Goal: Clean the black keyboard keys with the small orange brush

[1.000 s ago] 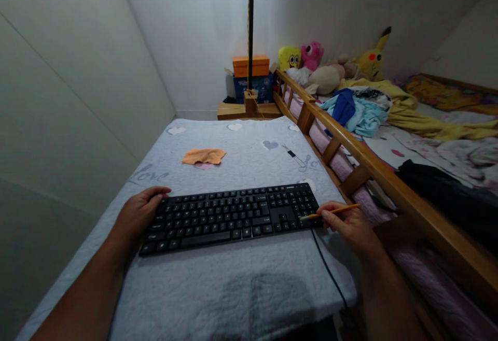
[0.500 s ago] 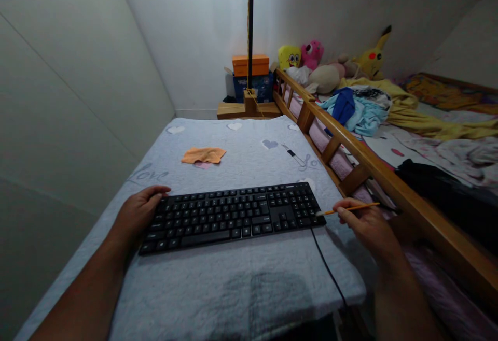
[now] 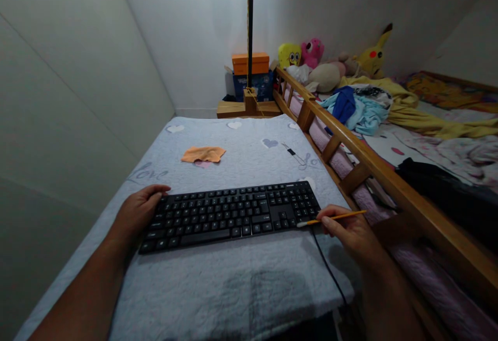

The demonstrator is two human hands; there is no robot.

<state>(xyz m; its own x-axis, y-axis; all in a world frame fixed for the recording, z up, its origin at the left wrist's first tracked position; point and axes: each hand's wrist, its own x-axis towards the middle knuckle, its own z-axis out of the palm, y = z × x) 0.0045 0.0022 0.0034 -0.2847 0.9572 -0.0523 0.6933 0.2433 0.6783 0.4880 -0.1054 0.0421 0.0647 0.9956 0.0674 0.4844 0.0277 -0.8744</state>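
A black keyboard [image 3: 225, 214] lies slightly slanted on the pale blue quilted cover. My left hand [image 3: 142, 209] grips its left end, thumb near the top corner and the other fingers partly hidden. Between the thumb and fingers of my right hand [image 3: 342, 227] is a thin brush [image 3: 342, 216] with a yellow-orange handle. The brush's pale tip is over the lower right keys, near the keyboard's front edge. An orange cloth [image 3: 203, 154] lies behind the keyboard, and a thin metal tool with a black slider [image 3: 291, 152] lies at the back right.
The keyboard's black cable [image 3: 329, 268] runs over the front right edge. A wooden bed rail [image 3: 350, 144] borders the right side, with clothes and plush toys beyond. At the back stand an orange box [image 3: 250, 63] and a black pole [image 3: 250, 30].
My right hand has moved left and slightly down with the brush, whose tip went from the keyboard's right edge to its lower right keys. My left hand stays put.
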